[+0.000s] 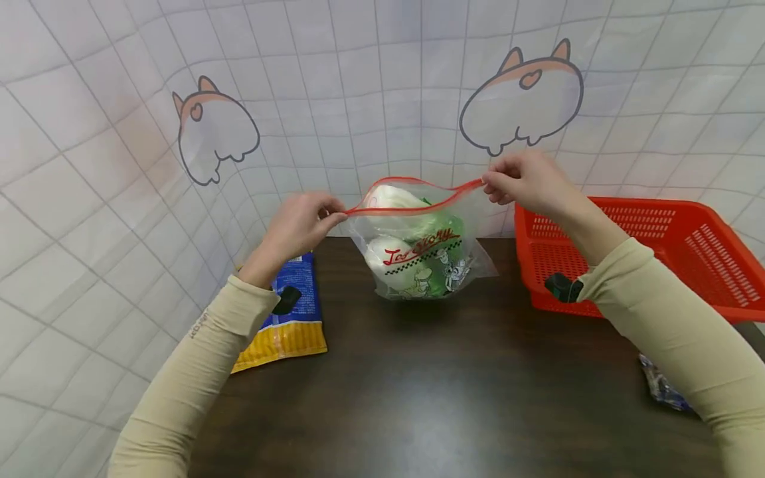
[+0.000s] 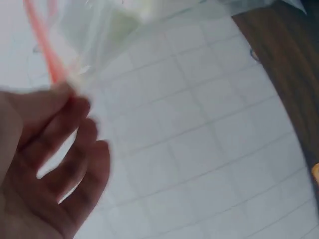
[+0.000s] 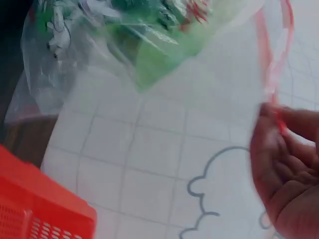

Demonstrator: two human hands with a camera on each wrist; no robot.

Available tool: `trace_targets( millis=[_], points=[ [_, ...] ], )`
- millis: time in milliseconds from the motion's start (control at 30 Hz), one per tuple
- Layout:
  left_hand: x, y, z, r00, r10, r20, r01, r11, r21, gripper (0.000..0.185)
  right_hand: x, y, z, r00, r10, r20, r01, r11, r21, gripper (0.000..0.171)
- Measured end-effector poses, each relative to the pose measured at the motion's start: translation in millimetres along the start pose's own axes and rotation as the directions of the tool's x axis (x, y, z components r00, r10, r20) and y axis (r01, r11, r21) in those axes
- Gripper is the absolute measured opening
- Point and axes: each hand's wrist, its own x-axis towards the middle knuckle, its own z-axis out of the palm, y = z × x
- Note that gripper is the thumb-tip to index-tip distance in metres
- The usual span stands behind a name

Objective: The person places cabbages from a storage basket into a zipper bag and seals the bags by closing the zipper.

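A clear zip bag with a red zip edge and printed lettering hangs between both hands over the back of the table. White rounded items and something green show through its plastic; their exact kind is hard to tell. My left hand pinches the left end of the red zip between thumb and index finger. At the right end, my right hand pinches the zip and sits a little higher. Between them the bag's mouth gapes apart. The left wrist view shows the pinching fingertips up close.
To the right stands a red plastic basket with perforated walls. A blue and yellow package lies at left beneath the left forearm. Partly under the right arm is a small shiny wrapper. A white grid-patterned sheet rises behind the dark table.
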Motion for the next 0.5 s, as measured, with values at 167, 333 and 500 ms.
trace_targets(
  millis=[167, 333, 500],
  points=[
    [7.4, 15.3, -14.4, 0.995, 0.068, 0.068, -0.075, 0.992, 0.099, 0.012, -5, 0, -8, 0.991, -0.076, 0.11, 0.092, 0.984, -0.151, 0.021],
    [8.8, 24.3, -17.1, 0.996, 0.053, 0.068, -0.061, 0.99, 0.125, 0.01, -11, -2, -17, 0.978, -0.04, 0.207, 0.082, 0.977, -0.199, 0.02],
    [8.6, 25.7, -14.9, 1.0, 0.011, 0.014, -0.012, 0.995, 0.095, 0.012, -16, -3, -23, 0.971, -0.023, 0.239, 0.086, 0.963, -0.255, 0.021]
  ],
)
